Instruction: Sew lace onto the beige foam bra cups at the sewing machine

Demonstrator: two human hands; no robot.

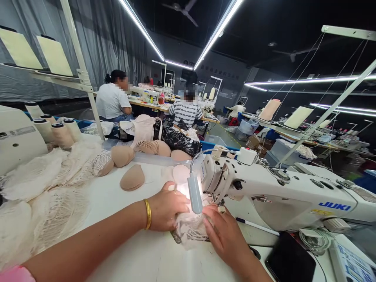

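Observation:
A cream lace piece [190,229] lies under the head of the white sewing machine [264,188], lit by a small grey lamp [195,194]. My left hand [164,206], with a gold bracelet [147,214] at the wrist, is closed on the left edge of the lace. On the right side my right hand [225,231] presses the lace, its fingers together beside the needle area. The lamp hides part of the cloth between the hands. One beige cup pad [132,178] lies on the table to the upper left.
Lace pieces [58,211] cover the left of the table [129,254]. Stacked pads [154,147] and a black plastic bag [179,139] sit behind. At right are a white-handled tool [258,226] and a dark phone [290,258]. Two people sit farther back.

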